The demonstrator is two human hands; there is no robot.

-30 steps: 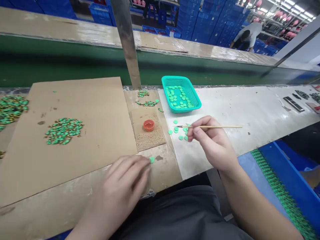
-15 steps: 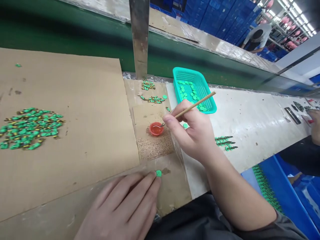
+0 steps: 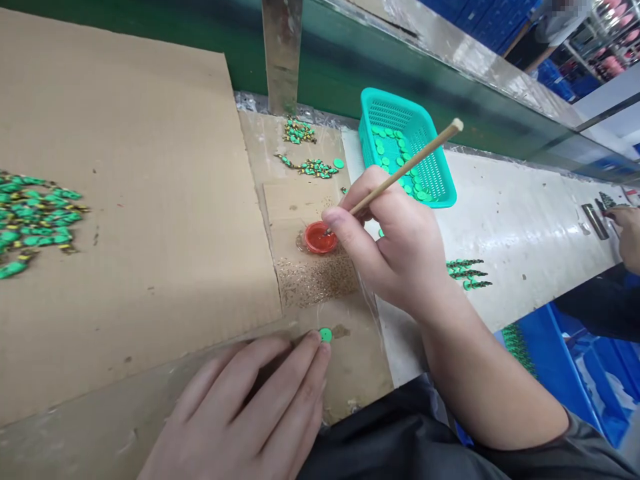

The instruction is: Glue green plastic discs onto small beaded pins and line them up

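Right hand (image 3: 400,250): closed in a pen-like pinch round a thin wooden stick (image 3: 407,167), thumb and forefinger low on the shaft, the far end slanting up and away over the basket
Stick tip: dipped into a small red cap (image 3: 320,238) of liquid that sits on a patch of brown gritty card
Left hand (image 3: 245,413): lying flat and loose on the bench, fingers together, grasping nothing; the fingertips (image 3: 320,343) press against a small green disc (image 3: 325,335) near the front edge
Doing it well: I would judge that only the very tip should be wetted, with the disc pinned firmly so it cannot slide
Just beyond: a teal basket (image 3: 440,193) holding more green discs, behind the right hand
Bench to the left: a large cardboard sheet (image 3: 150,200) with a heap of green and gold pieces (image 3: 35,220)
Bench to the right: rows of finished green pieces (image 3: 467,273) on the white surface
Far right: another person's hand (image 3: 625,233), at separate work
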